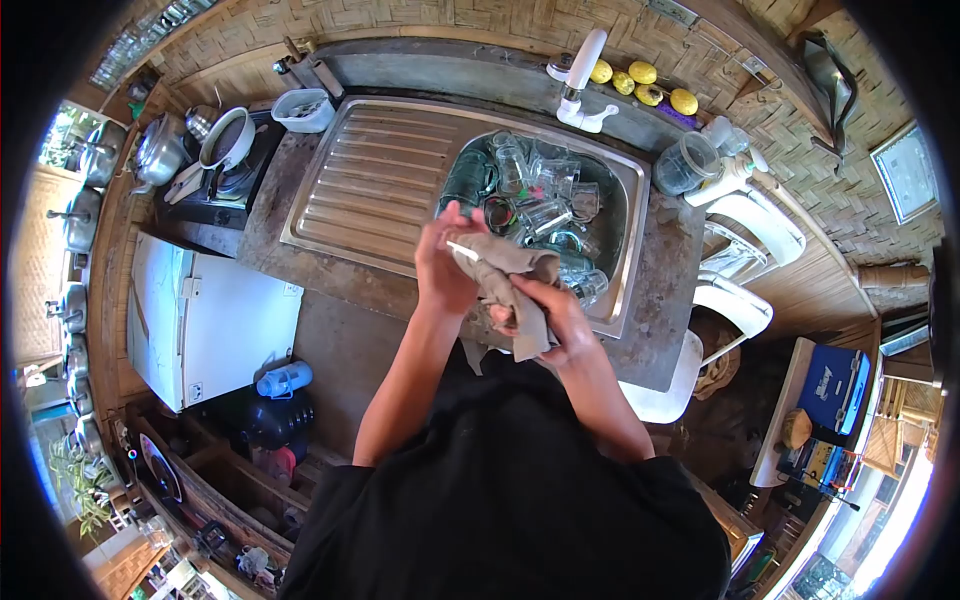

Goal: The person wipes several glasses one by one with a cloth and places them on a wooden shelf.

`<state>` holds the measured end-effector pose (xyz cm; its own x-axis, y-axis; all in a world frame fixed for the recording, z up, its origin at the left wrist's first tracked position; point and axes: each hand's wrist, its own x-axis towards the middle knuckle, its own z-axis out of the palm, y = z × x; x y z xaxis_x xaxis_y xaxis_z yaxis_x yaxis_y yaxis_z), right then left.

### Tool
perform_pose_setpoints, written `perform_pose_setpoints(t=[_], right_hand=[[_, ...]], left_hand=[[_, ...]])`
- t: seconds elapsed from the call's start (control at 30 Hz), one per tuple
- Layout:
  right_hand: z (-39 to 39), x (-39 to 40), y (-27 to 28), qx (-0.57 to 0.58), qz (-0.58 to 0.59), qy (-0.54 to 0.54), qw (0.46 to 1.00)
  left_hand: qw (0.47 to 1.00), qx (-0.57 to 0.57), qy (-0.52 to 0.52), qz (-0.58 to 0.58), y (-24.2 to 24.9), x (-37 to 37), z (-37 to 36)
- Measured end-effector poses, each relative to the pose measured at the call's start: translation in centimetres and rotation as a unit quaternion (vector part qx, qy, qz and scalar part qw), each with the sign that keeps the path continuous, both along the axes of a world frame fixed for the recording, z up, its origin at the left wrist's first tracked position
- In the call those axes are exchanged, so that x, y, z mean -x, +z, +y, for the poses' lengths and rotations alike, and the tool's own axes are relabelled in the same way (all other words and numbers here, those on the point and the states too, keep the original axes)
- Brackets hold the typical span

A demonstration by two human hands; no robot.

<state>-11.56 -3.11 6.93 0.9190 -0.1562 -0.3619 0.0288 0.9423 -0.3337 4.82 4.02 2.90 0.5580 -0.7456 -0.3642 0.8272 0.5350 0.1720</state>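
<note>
Both my hands hold a grey-brown cloth (500, 275) in front of my chest, over the front edge of the sink (630, 300). My left hand (447, 262) has its fingers round the cloth's upper left end. Lower down, my right hand (562, 325) grips the cloth's other side, where a flap hangs down. Whether anything is wrapped inside the cloth is hidden. Just beyond my hands, the basin holds several glass mugs and glasses (545, 215), lying in a jumble.
A ribbed drainboard (385, 185) adjoins the basin on the left. Behind stand a white faucet (582, 85) and several yellow fruits (642, 73). A clear jar (687, 163) is at the right. A stove with a pan (228, 140) and a white fridge (235, 320) are at the left.
</note>
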Motion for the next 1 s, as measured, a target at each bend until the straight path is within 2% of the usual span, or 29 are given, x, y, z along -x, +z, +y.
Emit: perform_pose_setpoints(t=[0.1,0.13,0.17,0.23,0.27,0.33,0.4,0.5,0.6,0.67,0.73,0.77,0.8,0.83,0.87,0.9,0.97,1.0], right_hand=[[0.3,0.1,0.7,0.246,0.047,-0.079,0.965],[0.5,-0.2,-0.6,0.465,0.056,-0.129,0.874],[0.4,0.0,-0.7,0.581,0.058,-0.140,0.800],[0.0,-0.4,1.2,0.777,0.055,-0.153,0.608],[0.0,-0.5,0.7,0.790,0.033,-0.148,0.594],[0.7,-0.2,1.2,0.842,0.066,-0.092,0.528],[1.3,-0.3,0.4,0.879,0.109,-0.053,0.461],[1.5,-0.3,-0.9,0.875,0.104,-0.047,0.470],[1.3,0.2,-2.0,0.791,0.085,0.040,0.604],[0.7,0.5,-1.2,0.614,0.158,0.145,0.760],[1.4,0.5,-2.3,0.398,0.199,0.077,0.892],[1.1,0.9,-2.5,0.301,0.159,0.067,0.938],[0.4,0.8,-0.4,0.201,0.116,0.056,0.971],[0.0,0.7,0.8,0.099,0.072,0.046,0.991],[0.4,0.7,0.8,0.101,0.079,0.020,0.992],[0.4,0.7,0.1,0.206,0.083,0.035,0.974],[0.4,0.8,-2.1,0.405,0.089,0.061,0.908],[0.1,1.1,-1.6,0.423,0.089,0.079,0.898]], left_hand=[[0.997,-0.017,0.041,0.069,-0.6,-1.4,0.5],[0.999,-0.006,0.004,0.035,-0.4,-1.3,0.9],[0.999,-0.008,-0.003,0.037,-0.7,-1.2,1.0],[0.999,-0.012,-0.015,0.038,-1.1,-1.1,0.9],[0.999,-0.028,-0.008,0.045,-1.3,-0.9,0.8],[0.996,-0.060,0.010,0.060,-0.9,-0.4,0.4],[0.998,-0.064,0.009,-0.021,-0.3,0.7,0.1],[0.987,-0.109,-0.011,-0.120,1.3,1.3,0.5],[0.954,-0.196,-0.019,-0.226,1.9,2.2,0.2],[0.962,-0.164,-0.080,-0.203,1.0,2.1,0.7],[0.965,-0.148,-0.117,-0.184,0.4,1.9,0.9],[0.967,-0.134,-0.119,-0.181,0.1,1.9,0.9],[0.969,-0.120,-0.121,-0.177,0.0,1.7,1.0],[0.972,-0.104,-0.122,-0.173,-0.3,1.5,1.0],[0.965,-0.107,-0.142,-0.194,-0.6,1.1,1.1],[0.946,-0.126,-0.170,-0.244,-0.5,0.8,1.4],[0.898,-0.166,-0.226,-0.340,0.0,0.3,2.3],[0.860,-0.182,-0.260,-0.401,0.2,-0.1,3.0]])
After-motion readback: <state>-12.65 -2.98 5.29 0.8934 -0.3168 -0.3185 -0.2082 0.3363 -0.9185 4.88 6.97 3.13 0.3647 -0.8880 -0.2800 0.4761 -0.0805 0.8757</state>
